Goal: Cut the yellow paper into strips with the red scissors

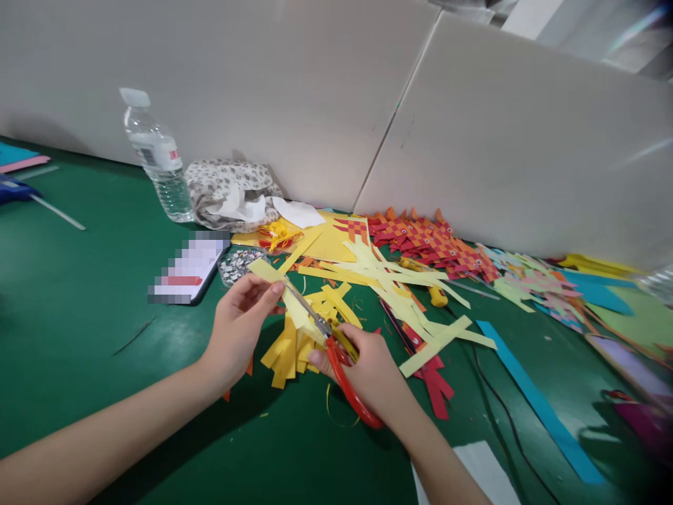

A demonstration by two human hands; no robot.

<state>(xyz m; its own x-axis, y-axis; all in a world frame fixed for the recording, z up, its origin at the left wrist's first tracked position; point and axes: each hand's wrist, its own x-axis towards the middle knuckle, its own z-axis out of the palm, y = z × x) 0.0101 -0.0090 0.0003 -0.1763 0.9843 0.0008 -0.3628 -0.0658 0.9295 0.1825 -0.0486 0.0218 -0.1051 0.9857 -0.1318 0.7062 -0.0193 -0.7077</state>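
My left hand (239,319) pinches a pale yellow paper strip (263,269) between thumb and fingers. Red-handled scissors (355,393) are gripped in my right hand (365,365), their blades pointing up and left to the strip by my left fingertips. Another pale yellow piece (297,312) hangs just under the blades; whether it is joined to the strip I cannot tell. Beneath both hands lies a pile of deeper yellow strips (287,354). Long pale yellow strips (402,287) lie crisscrossed to the right, partly over red paper pieces (436,386).
A water bottle (158,158), a patterned cloth pouch (231,182) and a phone (192,270) stand or lie at left. Red-and-orange woven paper fish (431,242) are heaped along the partition. A yellow glue gun (434,291), black cable (497,396) and blue strip (541,403) lie right.
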